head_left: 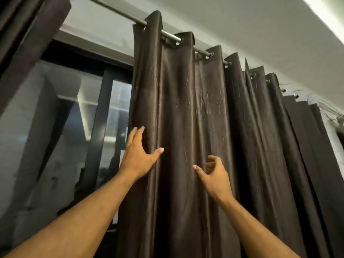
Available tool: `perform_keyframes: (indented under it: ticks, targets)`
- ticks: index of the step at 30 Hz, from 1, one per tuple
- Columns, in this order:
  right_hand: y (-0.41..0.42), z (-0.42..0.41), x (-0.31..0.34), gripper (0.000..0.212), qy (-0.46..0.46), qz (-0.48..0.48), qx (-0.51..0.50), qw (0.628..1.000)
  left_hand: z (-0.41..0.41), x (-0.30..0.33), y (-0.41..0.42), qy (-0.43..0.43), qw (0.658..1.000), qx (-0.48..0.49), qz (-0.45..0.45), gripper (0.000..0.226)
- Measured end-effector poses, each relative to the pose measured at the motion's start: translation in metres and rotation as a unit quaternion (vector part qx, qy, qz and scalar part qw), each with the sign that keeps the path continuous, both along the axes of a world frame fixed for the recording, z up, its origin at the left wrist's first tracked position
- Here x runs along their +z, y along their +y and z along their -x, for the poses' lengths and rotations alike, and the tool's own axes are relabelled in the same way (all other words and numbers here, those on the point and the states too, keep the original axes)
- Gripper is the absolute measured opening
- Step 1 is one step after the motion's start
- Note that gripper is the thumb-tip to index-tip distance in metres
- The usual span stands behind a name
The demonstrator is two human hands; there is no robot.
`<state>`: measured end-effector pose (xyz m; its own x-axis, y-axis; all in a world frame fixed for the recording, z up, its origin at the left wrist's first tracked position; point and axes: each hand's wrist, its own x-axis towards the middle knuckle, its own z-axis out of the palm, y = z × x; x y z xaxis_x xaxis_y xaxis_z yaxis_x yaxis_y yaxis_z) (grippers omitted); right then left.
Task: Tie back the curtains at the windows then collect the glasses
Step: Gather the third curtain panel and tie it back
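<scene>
curtain, dark brown and glossy, hangs in folds by metal eyelets from a steel rod across the right of the view, its left edge beside the dark-framed window. left hand lies spread, fingers apart, against that left edge, thumb resting on a fold, gripping nothing. right hand is raised in front of the fabric to the right, fingers loosely curled and apart, holding nothing. a 2nd dark curtain hangs at upper left. white ceiling above.
</scene>
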<state>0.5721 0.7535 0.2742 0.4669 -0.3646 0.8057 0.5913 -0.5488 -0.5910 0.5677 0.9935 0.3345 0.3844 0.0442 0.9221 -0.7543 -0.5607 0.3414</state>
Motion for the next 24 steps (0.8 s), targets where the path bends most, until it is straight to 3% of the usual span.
perform_keyframes:
  ticks: [3, 7, 13, 16, 19, 22, 24]
  targets:
    - [-0.019, -0.034, 0.040, 0.098, -0.016, -0.005, -0.003, 1.000, -0.021, 0.037, -0.014, 0.001, 1.000, 0.021, 0.023, 0.108]
    - [-0.016, -0.064, 0.086, 0.116, -0.011, -0.001, 0.032, 0.999, -0.039, 0.071, -0.009, 0.000, 0.997, -0.003, 0.082, 0.089]
    - [0.040, -0.090, 0.132, 0.079, 0.046, 0.092, 0.074, 0.992, -0.049, 0.084, 0.011, 0.000, 0.998, -0.018, 0.063, 0.070]
    - [0.099, -0.081, 0.149, 0.073, -0.009, 0.163, 0.100, 0.981, -0.045, 0.096, 0.031, 0.009, 0.996, -0.029, 0.079, 0.067]
    - [0.166, -0.054, 0.162, 0.050, -0.089, 0.283, 0.125, 0.947, -0.038, 0.113, 0.047, -0.011, 0.993, -0.039, 0.111, 0.055]
    - [0.207, -0.040, 0.163, 0.063, -0.112, 0.350, 0.158, 0.916, -0.027, 0.119, 0.064, -0.023, 0.980, -0.092, 0.175, 0.029]
    - [0.212, -0.041, 0.162, 0.065, -0.114, 0.363, 0.165, 0.910, -0.020, 0.115, 0.073, -0.021, 0.982, -0.103, 0.158, 0.029]
